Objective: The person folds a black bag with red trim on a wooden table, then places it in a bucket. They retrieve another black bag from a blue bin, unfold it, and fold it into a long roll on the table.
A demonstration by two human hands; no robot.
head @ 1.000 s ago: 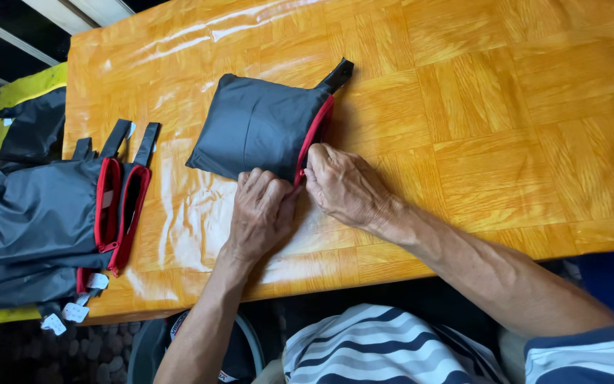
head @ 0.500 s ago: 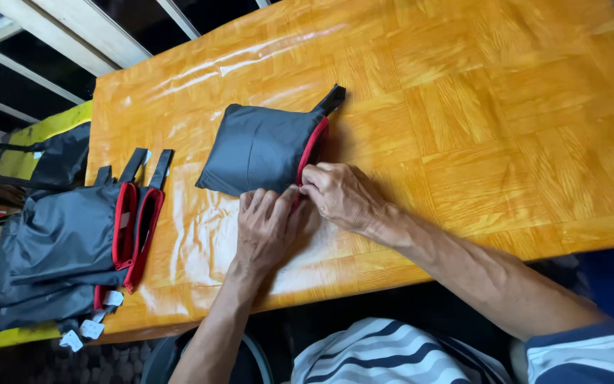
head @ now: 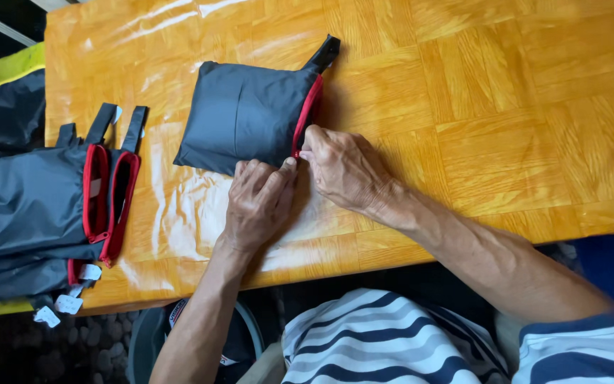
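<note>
The left hand (head: 256,203) pinches the near corner of a dark grey pouch (head: 246,114) between thumb and forefinger, fingers narrow and closed on the fabric at the lower end of the red zip (head: 307,114). The right hand (head: 342,167) sits just at its 3 o'clock, fingertips bunched tight on the same end of the zip, apparently on the puller, though the puller itself is hidden. The two hands touch at the fingertips.

The pouch lies flat on the orange wooden table (head: 499,107), at 12 o'clock from the hands, its red zip running along the right edge up to a black loop (head: 325,51) at 1 o'clock.

At 9 o'clock, well apart, a pile of similar grey pouches (head: 30,213) with red-edged openings overhangs the table's left edge, white tags (head: 69,302) dangling below.
</note>
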